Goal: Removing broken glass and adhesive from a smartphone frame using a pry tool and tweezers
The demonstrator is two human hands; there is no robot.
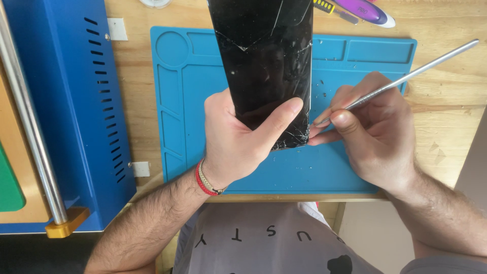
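My left hand (238, 137) grips the lower end of a black phone (266, 56) with a cracked glass face, thumb laid across its front. The phone is held up over a blue work mat (329, 172). My right hand (370, 132) pinches a thin metal pry tool (421, 71) like a pen. The tool's tip touches the phone's lower right edge, where the glass is shattered. Its shaft slants up to the right.
A blue machine (66, 101) with a steel rod (30, 127) and a yellow end block stands at the left. Small glass chips (322, 91) lie on the mat. A purple-and-white tool (368, 11) and a yellow-handled tool (324, 6) lie at the wooden table's far edge.
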